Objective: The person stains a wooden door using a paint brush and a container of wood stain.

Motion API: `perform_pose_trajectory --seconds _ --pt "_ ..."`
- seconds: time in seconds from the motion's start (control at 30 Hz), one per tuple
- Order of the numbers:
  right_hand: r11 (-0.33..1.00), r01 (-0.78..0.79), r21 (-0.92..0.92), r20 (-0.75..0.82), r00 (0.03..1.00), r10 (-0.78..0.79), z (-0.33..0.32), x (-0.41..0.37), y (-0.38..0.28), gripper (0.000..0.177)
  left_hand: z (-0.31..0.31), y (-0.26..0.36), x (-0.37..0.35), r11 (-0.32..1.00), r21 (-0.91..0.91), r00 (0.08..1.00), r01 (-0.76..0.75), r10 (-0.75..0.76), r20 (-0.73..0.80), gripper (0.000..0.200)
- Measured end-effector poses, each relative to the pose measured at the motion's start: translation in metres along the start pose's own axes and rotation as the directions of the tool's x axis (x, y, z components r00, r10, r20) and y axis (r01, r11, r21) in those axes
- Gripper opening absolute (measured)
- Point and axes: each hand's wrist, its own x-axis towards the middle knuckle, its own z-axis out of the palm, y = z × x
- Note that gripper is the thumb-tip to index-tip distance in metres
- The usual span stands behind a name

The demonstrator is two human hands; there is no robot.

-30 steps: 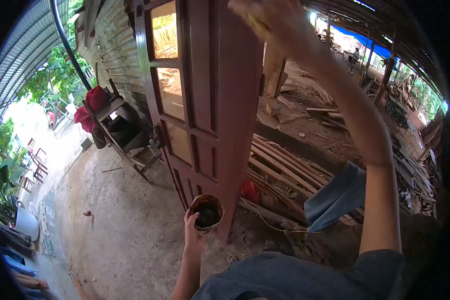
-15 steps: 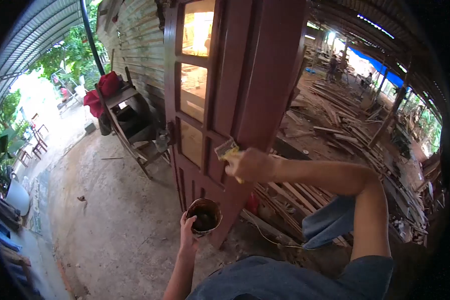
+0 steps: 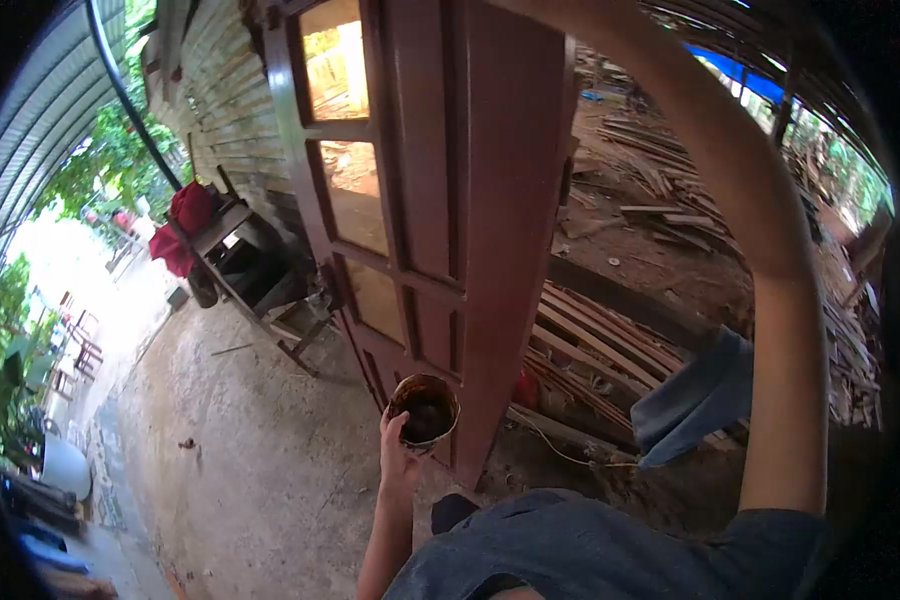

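My left hand (image 3: 400,462) grips a round paint pot (image 3: 452,405) with a dark, stained inside, thumb over its rim. The pot is held upright in front of the lower part of a brown-red wooden door (image 3: 515,200). This door stands upright, with glass panes (image 3: 355,195) down its left side. My right arm (image 3: 790,270) is raised and reaches up across the top of the door. The right hand itself lies beyond the upper edge of the view, so the paintbrush it held earlier is out of sight.
A wooden frame (image 3: 245,265) with a red cloth (image 3: 175,250) on it stands left of the door. Long timber strips (image 3: 595,340) and a blue-grey cloth (image 3: 695,400) lie on the right. A white tub (image 3: 65,468) is at the far left on the concrete floor (image 3: 260,440).
My right hand has risen from the door's middle panel, with the paintbrush, past the upper edge of the view. The left hand still holds the pot. The camera view has shifted slightly.
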Motion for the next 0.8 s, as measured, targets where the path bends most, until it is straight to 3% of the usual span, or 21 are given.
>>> perform_pose_trajectory --seconds 0.03,0.07,0.13,0.2,0.33,0.43,0.5,0.53,0.57,0.6,0.63,0.7,0.8 --pt "0.978 -0.048 -0.205 0.018 0.998 0.053 0.006 0.001 -0.011 0.012 -0.001 0.004 0.007 1.000 0.009 1.000 0.021 -0.021 0.017 0.058" --pt "0.951 0.033 -0.307 0.156 0.988 0.016 0.010 -0.010 -0.028 0.013 -0.002 0.009 0.014 0.999 0.022 0.998 0.038 -0.039 0.046 0.058" --pt "0.796 0.308 -0.522 0.201 0.951 -0.236 0.042 -0.047 -0.061 0.016 -0.003 0.020 0.027 0.997 0.041 0.994 0.062 -0.066 0.087 0.057" --pt "0.801 0.370 -0.471 0.222 0.928 -0.299 0.051 -0.087 -0.106 0.019 -0.005 0.037 0.033 0.989 0.078 0.992 0.126 -0.126 -0.005 0.057" --pt "0.904 0.352 -0.240 0.357 0.899 -0.256 0.040 -0.132 -0.192 0.024 -0.025 0.071 0.048 0.990 0.073 0.987 0.121 -0.128 0.096 0.058" --pt "0.917 0.369 -0.152 0.467 0.845 -0.262 0.036 -0.155 -0.247 0.024 -0.043 0.100 0.062 0.968 0.209 0.983 0.142 -0.163 0.085 0.061" --pt "0.954 0.292 0.074 0.562 0.778 -0.282 0.027 -0.154 -0.270 0.022 -0.058 0.107 0.077 0.966 0.223 0.979 0.131 -0.161 0.123 0.063" --pt "0.956 0.287 0.065 0.582 0.767 -0.269 0.025 -0.152 -0.273 0.022 -0.063 0.107 0.083 0.966 0.238 0.981 0.101 -0.136 0.135 0.055" --pt "0.950 -0.079 0.302 0.713 0.681 -0.169 0.020 -0.139 -0.272 0.022 -0.063 0.112 0.082 0.963 0.243 0.977 0.113 -0.152 0.148 0.055" --pt "0.780 -0.458 0.426 0.826 0.549 -0.129 0.020 -0.128 -0.269 0.021 -0.061 0.118 0.080 0.954 0.253 0.973 0.160 -0.196 0.125 0.060" --pt "0.787 -0.458 0.413 0.830 0.544 -0.119 0.024 -0.122 -0.264 0.021 -0.059 0.124 0.081 0.945 0.259 0.967 0.201 -0.234 0.103 0.066" --pt "0.651 -0.616 0.443 0.798 0.602 0.027 0.036 -0.108 -0.241 0.018 -0.063 0.128 0.085 0.938 0.272 0.959 0.213 -0.254 0.126 0.066" --pt "0.627 -0.664 0.407 0.747 0.637 0.190 0.045 -0.060 -0.177 0.016 -0.078 0.127 0.093 0.938 0.265 0.942 0.224 -0.278 0.186 0.067"
